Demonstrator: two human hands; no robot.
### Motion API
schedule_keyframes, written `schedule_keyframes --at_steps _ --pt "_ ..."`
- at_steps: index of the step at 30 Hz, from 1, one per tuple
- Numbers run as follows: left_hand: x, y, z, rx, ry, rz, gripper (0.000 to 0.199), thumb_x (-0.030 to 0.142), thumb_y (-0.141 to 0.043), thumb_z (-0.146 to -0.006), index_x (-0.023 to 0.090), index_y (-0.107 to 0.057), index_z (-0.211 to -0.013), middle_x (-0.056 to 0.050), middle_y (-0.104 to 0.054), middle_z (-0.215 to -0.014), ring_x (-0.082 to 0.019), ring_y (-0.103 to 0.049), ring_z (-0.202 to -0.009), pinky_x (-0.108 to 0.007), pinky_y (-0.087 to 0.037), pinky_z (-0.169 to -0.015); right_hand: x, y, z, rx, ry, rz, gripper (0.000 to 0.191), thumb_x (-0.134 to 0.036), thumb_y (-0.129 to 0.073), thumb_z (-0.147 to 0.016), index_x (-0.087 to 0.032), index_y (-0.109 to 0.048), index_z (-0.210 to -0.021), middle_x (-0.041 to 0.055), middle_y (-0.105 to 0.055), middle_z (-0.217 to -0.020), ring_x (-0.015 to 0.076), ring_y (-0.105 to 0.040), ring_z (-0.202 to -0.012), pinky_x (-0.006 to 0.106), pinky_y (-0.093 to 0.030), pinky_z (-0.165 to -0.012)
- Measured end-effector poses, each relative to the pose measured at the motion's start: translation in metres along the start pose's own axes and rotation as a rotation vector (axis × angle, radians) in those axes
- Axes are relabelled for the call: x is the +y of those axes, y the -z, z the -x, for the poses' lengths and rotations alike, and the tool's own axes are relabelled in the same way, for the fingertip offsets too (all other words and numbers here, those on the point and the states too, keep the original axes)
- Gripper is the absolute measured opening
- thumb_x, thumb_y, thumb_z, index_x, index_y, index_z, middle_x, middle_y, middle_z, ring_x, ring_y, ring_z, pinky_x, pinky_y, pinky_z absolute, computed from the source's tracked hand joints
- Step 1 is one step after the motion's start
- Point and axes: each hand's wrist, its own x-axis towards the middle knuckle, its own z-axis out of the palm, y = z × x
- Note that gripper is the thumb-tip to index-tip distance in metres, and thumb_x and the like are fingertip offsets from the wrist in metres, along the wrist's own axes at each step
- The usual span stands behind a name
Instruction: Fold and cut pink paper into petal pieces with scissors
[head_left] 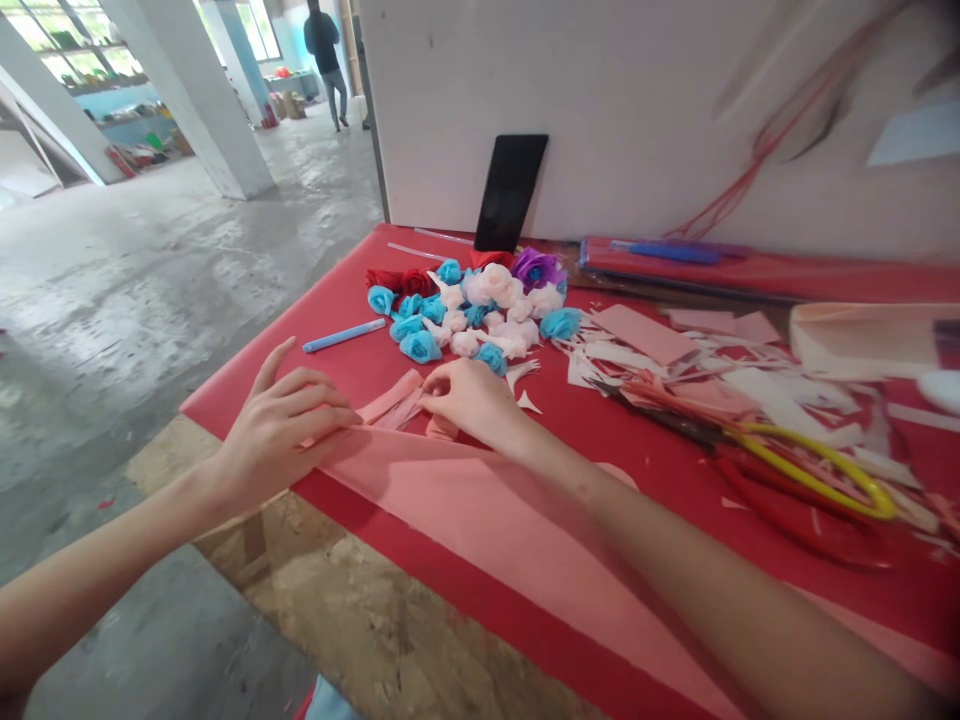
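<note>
My left hand [289, 425] lies at the left end of a long pink paper sheet [480, 500]. Its fingers are stretched out, one lifted, with the other fingertips touching the paper; the thumb is hidden. My right hand [472, 400] pinches thin pink paper strips [397, 402] between thumb and fingers. Beneath that hand, a small rolled piece of pink paper [442, 428] shows in part. Just beyond are paper roses: light pink [495, 285], blue [420, 346], dark red [416, 283] and a purple one [537, 268].
Yellow-and-red-handled scissors [814, 465] lie at the right beside pink and white paper scraps [667, 350]. A blue pen [343, 335] is near the red-covered table's [247, 385] left edge. A black phone [512, 192] leans on the white board. A person [324, 60] stands far off.
</note>
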Motion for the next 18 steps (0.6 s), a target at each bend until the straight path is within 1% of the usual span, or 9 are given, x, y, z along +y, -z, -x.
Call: schedule_keyframes --at_steps 2,4,6,7,10,14,18 --pt "-0.001 -0.002 -0.002 0.001 0.023 0.023 0.007 0.015 -0.057 -0.079 0.022 -0.059 -0.078 0.003 -0.064 -0.076 -0.012 -0.056 -0.08 -0.036 -0.043 -0.09 0.006 0.004 0.001 0.009 0.037 0.006 0.009 -0.022 -0.061 -0.073 -0.015 -0.064 -0.077 0.0044 -0.066 -0.079 0.0167 -0.059 -0.078 0.034 -0.046 -0.072" --pt "-0.001 -0.004 -0.002 0.0 0.033 0.026 0.008 0.016 -0.056 -0.08 0.023 -0.06 -0.076 0.004 -0.064 -0.075 -0.011 -0.056 -0.08 -0.044 -0.033 -0.101 0.012 0.008 0.002 0.004 0.083 -0.014 0.011 -0.017 -0.057 -0.074 -0.016 -0.066 -0.079 0.0058 -0.068 -0.084 0.017 -0.06 -0.08 0.03 -0.045 -0.071" --pt "-0.001 -0.005 -0.002 -0.009 0.016 0.015 0.009 0.016 -0.056 -0.08 0.023 -0.06 -0.076 0.005 -0.065 -0.076 -0.011 -0.057 -0.08 -0.048 -0.024 -0.107 0.018 0.012 0.006 -0.017 0.132 -0.038 0.016 -0.014 -0.053 -0.074 -0.016 -0.068 -0.079 0.0056 -0.069 -0.086 0.0168 -0.061 -0.08 0.027 -0.044 -0.07" --pt "-0.001 -0.006 -0.001 -0.013 0.002 0.011 0.009 0.015 -0.056 -0.08 0.023 -0.06 -0.077 0.005 -0.065 -0.076 -0.011 -0.057 -0.081 -0.049 -0.021 -0.108 0.02 0.013 0.008 -0.027 0.151 -0.047 0.017 -0.013 -0.052 -0.074 -0.017 -0.069 -0.078 0.0054 -0.069 -0.086 0.0168 -0.061 -0.079 0.027 -0.044 -0.07" --pt "-0.002 -0.007 0.002 -0.015 -0.036 0.01 0.01 0.014 -0.056 -0.079 0.023 -0.059 -0.08 0.005 -0.065 -0.077 -0.011 -0.056 -0.081 -0.049 -0.018 -0.109 0.025 0.014 0.017 -0.038 0.184 -0.071 0.019 -0.015 -0.051 -0.074 -0.017 -0.069 -0.075 0.0046 -0.069 -0.082 0.0162 -0.061 -0.074 0.025 -0.044 -0.066" --pt "-0.001 -0.007 0.007 -0.006 -0.106 -0.027 0.012 0.011 -0.058 -0.078 0.023 -0.058 -0.082 0.004 -0.066 -0.079 -0.011 -0.056 -0.083 -0.05 -0.018 -0.109 0.028 0.012 0.026 -0.012 0.195 -0.095 0.018 -0.017 -0.051 -0.074 -0.018 -0.069 -0.073 0.0041 -0.068 -0.079 0.0162 -0.06 -0.072 0.025 -0.044 -0.065" --pt "0.002 -0.004 0.01 0.01 -0.099 -0.028 0.015 0.008 -0.057 -0.078 0.023 -0.058 -0.08 0.005 -0.066 -0.077 -0.01 -0.057 -0.082 -0.049 -0.015 -0.11 0.029 0.009 0.029 0.017 0.198 -0.099 0.018 -0.017 -0.052 -0.074 -0.019 -0.069 -0.07 0.004 -0.067 -0.078 0.0167 -0.059 -0.073 0.026 -0.043 -0.067"
